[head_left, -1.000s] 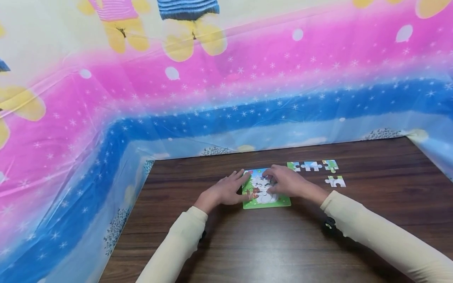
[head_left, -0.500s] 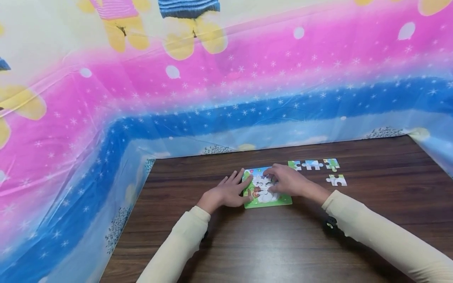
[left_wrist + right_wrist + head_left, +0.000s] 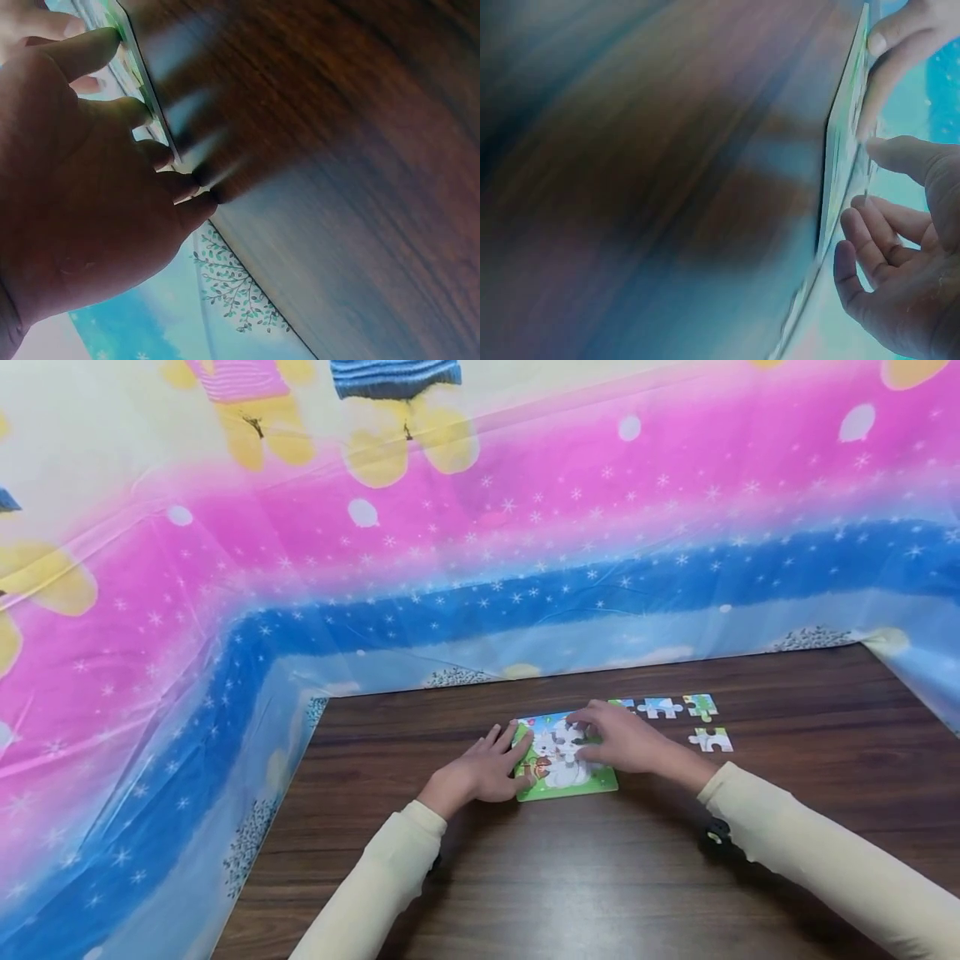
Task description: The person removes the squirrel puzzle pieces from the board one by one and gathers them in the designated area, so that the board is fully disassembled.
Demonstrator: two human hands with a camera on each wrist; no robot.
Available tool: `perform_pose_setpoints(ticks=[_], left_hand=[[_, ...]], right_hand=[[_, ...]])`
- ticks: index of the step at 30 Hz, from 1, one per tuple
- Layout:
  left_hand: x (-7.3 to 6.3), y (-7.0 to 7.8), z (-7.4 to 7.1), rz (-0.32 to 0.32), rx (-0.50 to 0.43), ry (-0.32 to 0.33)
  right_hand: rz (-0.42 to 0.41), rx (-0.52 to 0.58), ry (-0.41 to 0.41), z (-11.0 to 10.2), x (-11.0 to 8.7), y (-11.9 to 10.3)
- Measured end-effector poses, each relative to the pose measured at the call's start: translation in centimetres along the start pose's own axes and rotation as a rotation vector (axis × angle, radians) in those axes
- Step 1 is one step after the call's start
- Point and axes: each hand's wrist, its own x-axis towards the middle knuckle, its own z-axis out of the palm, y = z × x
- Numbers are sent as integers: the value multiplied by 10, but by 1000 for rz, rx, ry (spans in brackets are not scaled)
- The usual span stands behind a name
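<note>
A small jigsaw board (image 3: 558,792) with a green border and a white cartoon animal lies flat on the dark wooden table. My left hand (image 3: 487,768) rests on the board's left edge, fingers spread. Over the board's right half, my right hand (image 3: 630,737) pinches a mostly white puzzle piece (image 3: 567,733) between thumb and fingertips. In the right wrist view, the thumb (image 3: 900,156) and a fingertip face each other across a thin edge. The left wrist view shows the left fingers (image 3: 90,54) along the board's rim. My right hand hides part of the picture.
Several loose puzzle pieces lie right of the board: one partly behind my right hand (image 3: 621,703), a blue-and-white piece (image 3: 660,707), a green one (image 3: 701,705) and a white-green one (image 3: 712,740). A patterned curtain (image 3: 480,635) borders the table's back and left.
My right hand has shifted slightly to the right with the pinched piece, and the picture lines no longer meet there. My left hand stays on the board's left edge.
</note>
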Motion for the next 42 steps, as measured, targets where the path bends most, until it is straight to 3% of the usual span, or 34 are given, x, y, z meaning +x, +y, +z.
perform_pose_setpoints(ticks=[7,13,20,29,42], left_hand=[[-1,-4,-1,32,-32,10],[-5,-7,-7,47,-78,5],[-6,-11,-6,63,-81,24],[-4,-22,-5,73,-156,83],[-6,-26,-5,57,-175,86]], right_hand=[[9,-92,61,-33,-37,40],[42,-176,-13,-53,-63,70],[68,-205,-42,-59,-75,79],[16,-209,12,-57,-64,62],[-73,-126,-65,-6,-8,0]])
